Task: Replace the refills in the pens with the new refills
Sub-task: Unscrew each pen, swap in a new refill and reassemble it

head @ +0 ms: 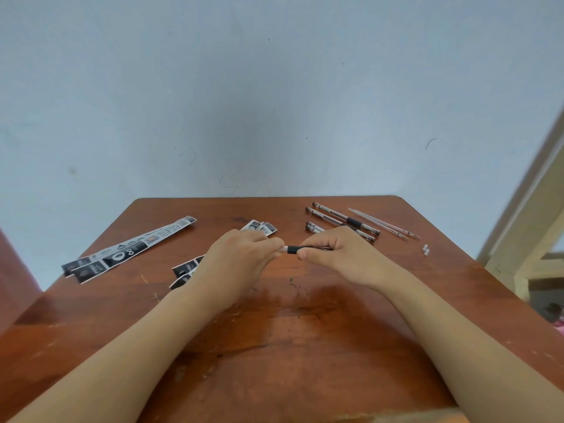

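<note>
Over the middle of the wooden table (pixel 274 346), my two hands meet on one pen (pixel 293 249), held just above the surface and lying roughly level from 9 o'clock to 3 o'clock. My left hand (pixel 241 254) has its fingers curled round the clear end of the pen, which is mostly hidden inside my grasp. My right hand (pixel 335 254) pinches the black rubber sleeve between thumb and forefinger, the other fingers folded over the barrel behind it.

At 1 o'clock from my hands lie the loose pens (pixel 351 221), side by side and slanted; two of them are partly hidden behind my right knuckles. Just beyond them, toward 2 o'clock, are thin bare refills (pixel 381 222), and near the table's right edge two small white bits (pixel 426 249).

At 10 o'clock two long refill packets (pixel 128 250) lie overlapping. Shorter packets (pixel 186 268) poke out from under my left wrist, and another packet (pixel 259 225) shows at 12 o'clock behind that hand.
</note>
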`<state>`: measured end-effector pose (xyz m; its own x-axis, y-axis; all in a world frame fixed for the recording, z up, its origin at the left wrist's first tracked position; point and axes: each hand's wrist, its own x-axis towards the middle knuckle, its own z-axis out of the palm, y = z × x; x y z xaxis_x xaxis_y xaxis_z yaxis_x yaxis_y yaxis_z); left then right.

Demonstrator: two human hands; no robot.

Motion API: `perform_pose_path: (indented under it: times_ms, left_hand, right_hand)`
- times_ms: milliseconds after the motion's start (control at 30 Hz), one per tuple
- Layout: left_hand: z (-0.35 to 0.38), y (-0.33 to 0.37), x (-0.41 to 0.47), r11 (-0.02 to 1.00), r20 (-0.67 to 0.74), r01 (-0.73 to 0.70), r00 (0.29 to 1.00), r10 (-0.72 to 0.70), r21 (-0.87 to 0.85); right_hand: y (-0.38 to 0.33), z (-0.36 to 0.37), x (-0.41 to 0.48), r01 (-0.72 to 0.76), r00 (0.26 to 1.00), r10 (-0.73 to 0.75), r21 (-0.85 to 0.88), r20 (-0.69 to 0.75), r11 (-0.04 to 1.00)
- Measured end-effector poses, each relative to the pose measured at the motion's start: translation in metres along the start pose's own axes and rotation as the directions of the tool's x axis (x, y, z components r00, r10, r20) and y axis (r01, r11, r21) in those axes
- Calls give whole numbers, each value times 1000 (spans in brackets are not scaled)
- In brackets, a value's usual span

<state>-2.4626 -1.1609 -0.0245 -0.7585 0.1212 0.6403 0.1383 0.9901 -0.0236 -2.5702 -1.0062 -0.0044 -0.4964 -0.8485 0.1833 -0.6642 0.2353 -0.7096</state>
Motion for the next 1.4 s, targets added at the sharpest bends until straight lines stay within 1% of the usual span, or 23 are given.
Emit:
perform_pose_path:
  times_ms: [100, 233, 300, 367, 500, 567, 700, 933, 1100, 1167, 1200, 1233, 1300, 1400]
  left_hand:
    - [-3, 0, 0, 999, -10, -20, 1000, 21, 39]
    - [-5, -3, -1, 999, -1, -9, 1000, 9, 37]
    - [-5, -9, -2, 999, -9, 44, 999, -44, 6]
    - [-6, -14, -3, 991, -29, 125, 992, -127, -47]
    - [-7, -14, -3, 947, -55, 295, 951, -303, -125]
    - [-6, -14, -2, 932, -53, 333, 938, -344, -145]
    - [-5, -12, -2, 921, -46, 346, 932, -360, -181]
    - [-5, -8, -3, 911, -23, 351, 931, -364, -216]
    - [-6, -7, -2, 904, -10, 365, 926, -377, -223]
    - [-6, -6, -1, 902, -9, 370, 924, -381, -224]
    - [-7, -6, -1, 902, -9, 370, 924, -382, -223]
    - [-7, -5, -1, 902, -9, 370, 924, -382, -223]
    - [-8, -5, -1, 903, -5, 367, 926, -378, -221]
    - [-8, -5, -2, 912, -5, 337, 937, -348, -233]
  right_hand:
    - [-1, 0, -2, -20, 1000, 20, 11, -4, 1000]
    - [1, 0, -3, -21, 999, 25, -123, 26, 992]
    - [2, -2, -3, -29, 999, 27, -173, -18, 985]
    - [3, -4, -4, -42, 998, 32, -223, -45, 974]
    - [5, -1, -2, -34, 999, 44, -397, 17, 917]
    - [6, 3, -1, 1, 997, 35, -462, 70, 887]
    - [4, 7, 0, 36, 992, 31, -508, 124, 861]
    - [3, 7, 1, 59, 992, 11, -525, 129, 849]
    - [5, 5, 1, 38, 993, 24, -506, 114, 862]
    - [4, 3, 0, 16, 997, 23, -488, 75, 873]
    - [4, 3, 0, 2, 999, 14, -469, 32, 883]
    - [4, 2, -1, -12, 1000, 0, -431, -28, 902]
    - [3, 1, -1, -34, 989, -9, -290, -145, 956]
    - [0, 1, -1, -23, 978, 14, -39, -207, 999]
